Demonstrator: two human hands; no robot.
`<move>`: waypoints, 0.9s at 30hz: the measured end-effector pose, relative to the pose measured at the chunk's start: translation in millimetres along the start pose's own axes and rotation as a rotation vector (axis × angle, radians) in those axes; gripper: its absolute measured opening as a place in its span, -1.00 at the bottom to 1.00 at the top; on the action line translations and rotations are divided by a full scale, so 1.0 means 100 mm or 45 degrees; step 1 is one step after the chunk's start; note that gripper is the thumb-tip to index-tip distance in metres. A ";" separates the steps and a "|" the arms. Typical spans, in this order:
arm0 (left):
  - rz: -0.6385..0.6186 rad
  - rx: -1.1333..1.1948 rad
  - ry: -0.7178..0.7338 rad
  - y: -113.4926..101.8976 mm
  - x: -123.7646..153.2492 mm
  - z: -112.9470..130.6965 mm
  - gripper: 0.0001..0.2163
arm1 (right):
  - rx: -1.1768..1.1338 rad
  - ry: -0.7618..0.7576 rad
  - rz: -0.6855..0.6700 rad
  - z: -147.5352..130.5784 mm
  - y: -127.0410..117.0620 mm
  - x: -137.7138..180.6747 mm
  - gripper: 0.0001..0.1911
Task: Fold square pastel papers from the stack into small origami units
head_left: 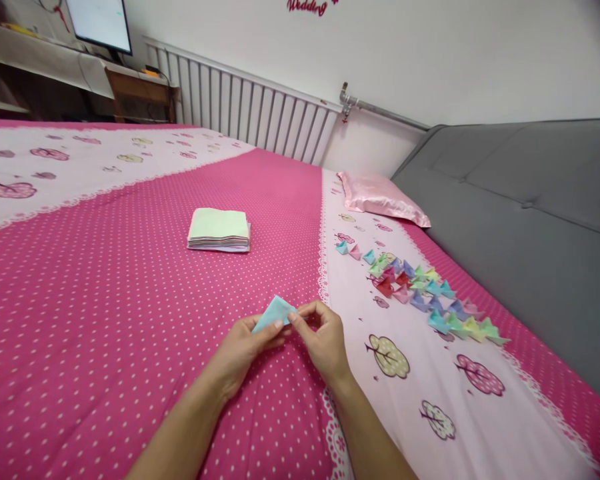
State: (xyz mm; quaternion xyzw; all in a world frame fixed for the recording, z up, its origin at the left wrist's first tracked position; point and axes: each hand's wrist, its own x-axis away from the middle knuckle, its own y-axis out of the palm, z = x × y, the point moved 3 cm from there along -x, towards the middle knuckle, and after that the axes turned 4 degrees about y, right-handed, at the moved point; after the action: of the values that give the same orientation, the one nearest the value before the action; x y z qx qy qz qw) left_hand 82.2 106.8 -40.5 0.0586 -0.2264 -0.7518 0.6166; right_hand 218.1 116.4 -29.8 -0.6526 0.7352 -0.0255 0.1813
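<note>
A light blue piece of folded paper (276,311) is held between both hands, above the pink dotted bedspread (145,320). My left hand (245,347) grips its left and lower edge, thumb on top. At its right corner, my right hand (323,335) pinches the paper between thumb and fingers. Beyond the hands, slightly left, lies a stack of coloured paper squares (219,230) with a pale green sheet on top. Many small folded paper boats (415,287) in several colours stand in rows to the right.
A pink satin pillow (383,199) lies near the grey padded headboard (520,200). Past the bed's far side are a white radiator (245,97) with a pipe, and a desk (55,57) carrying a monitor (100,23).
</note>
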 end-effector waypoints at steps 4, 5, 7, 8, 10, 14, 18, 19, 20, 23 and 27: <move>0.214 -0.299 0.151 -0.04 0.00 0.03 -0.76 | 0.024 -0.026 -0.043 -0.04 0.01 0.01 -0.86; 0.219 -0.304 0.177 -0.04 -0.01 0.04 -0.77 | 0.018 -0.040 -0.060 -0.05 0.01 0.01 -0.87; 0.208 -0.260 0.228 -0.04 -0.01 0.06 -0.79 | 0.003 -0.066 -0.093 -0.07 0.02 0.02 -0.88; 0.207 -0.237 0.247 -0.05 -0.01 0.07 -0.80 | -0.010 -0.070 -0.108 -0.08 0.03 0.02 -0.89; 0.213 -0.208 0.273 -0.06 -0.01 0.08 -0.82 | -0.049 -0.059 -0.138 -0.08 0.04 0.02 -0.90; 0.176 -0.131 0.253 -0.08 -0.01 0.05 -0.81 | -0.192 0.036 -0.146 -0.04 0.04 0.01 -0.84; 0.170 -0.081 0.235 -0.08 -0.02 0.04 -0.80 | -0.353 0.161 -0.157 0.02 0.03 0.00 -0.76; 0.179 -0.073 0.234 -0.08 -0.02 0.04 -0.81 | -0.387 0.183 -0.165 0.03 0.03 -0.01 -0.76; 0.188 -0.062 0.232 -0.08 -0.02 0.04 -0.81 | -0.416 0.200 -0.174 0.03 0.03 -0.01 -0.76; 0.183 -0.019 0.201 -0.07 -0.02 0.04 -0.81 | -0.481 0.235 -0.204 0.04 0.02 -0.01 -0.79; 0.172 0.013 0.146 -0.08 -0.01 0.02 -0.78 | -0.494 0.237 -0.212 0.03 0.01 -0.03 -0.82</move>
State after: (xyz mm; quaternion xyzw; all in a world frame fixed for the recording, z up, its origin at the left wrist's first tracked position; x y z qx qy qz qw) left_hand 75.1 109.7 -42.5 0.0892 -0.1978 -0.7028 0.6775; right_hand 218.3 119.7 -32.2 -0.7286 0.6835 0.0414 -0.0190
